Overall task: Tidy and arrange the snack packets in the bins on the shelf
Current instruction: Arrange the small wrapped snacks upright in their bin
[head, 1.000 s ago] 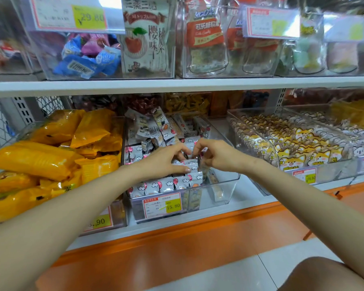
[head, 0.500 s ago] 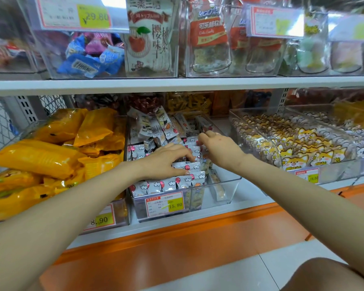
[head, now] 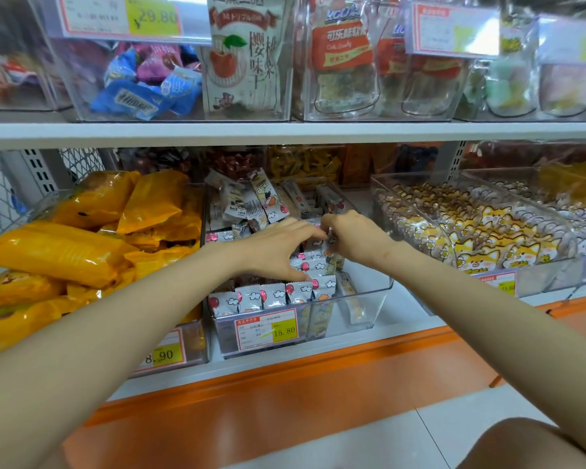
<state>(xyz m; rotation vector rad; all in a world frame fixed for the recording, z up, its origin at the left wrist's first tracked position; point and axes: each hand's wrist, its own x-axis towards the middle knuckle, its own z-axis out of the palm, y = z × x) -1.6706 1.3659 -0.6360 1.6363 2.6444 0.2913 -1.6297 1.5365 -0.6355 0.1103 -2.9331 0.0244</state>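
White snack packets point(head: 274, 296) (upright rows) fill clear bin point(head: 369, 299).

Two hands point(head: 278, 248) point(head: 356, 236), two shelves point(head: 285, 133) point(head: 403, 311).

Entry: one person, seen from the wearer's own head camera. Two arms and part of one leg are in view.

- Left arm point(head: 122, 336): bare from the picture's edge to the wrist. It is smooth, looks broad close to the lens and narrows toward the wrist.
- Left grip point(head: 278, 252): bare. The back of the hand, four fingers and the thumb show; the nails are too small to judge.
- Right arm point(head: 487, 333): bare along its whole visible length, with the same taper.
- Right grip point(head: 352, 238): bare. The back and knuckles show; the fingertips are mostly hidden.
- Leg point(head: 521, 445): a bare, rounded part, knee or thigh, cannot tell which.
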